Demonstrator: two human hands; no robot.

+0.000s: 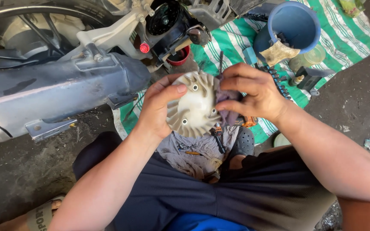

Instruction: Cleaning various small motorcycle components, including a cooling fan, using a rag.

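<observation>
I see the pale plastic fan wheel (194, 105) held at the centre of the frame, its finned face turned up toward me, flat and round — so it has no real long axis, only a rim and a hub with three small holes. It sits between both hands, above the lap.

My left hand (157, 107) grips it from the left of the frame, fingers curled behind the rim and the thumb laid across the top edge; that hand carries the wheel. My right hand (253, 92) comes in from the right, fingers bent down and closed on a purplish rag (228, 107) pressed against the wheel's right edge. Both hands touch it, the left more fully.

Below the wheel a grey cloth (193, 154) lies over the knees with a small screwdriver (217, 137) on it. In the upper left is the scooter's rear end — wheel, grey engine casing (65, 85) and open black housing (163, 19). In the upper right a blue bucket (294, 25) stands on a green-and-white striped mat (347, 34), with small parts scattered beside it. Nothing stands between hands and wheel.
</observation>
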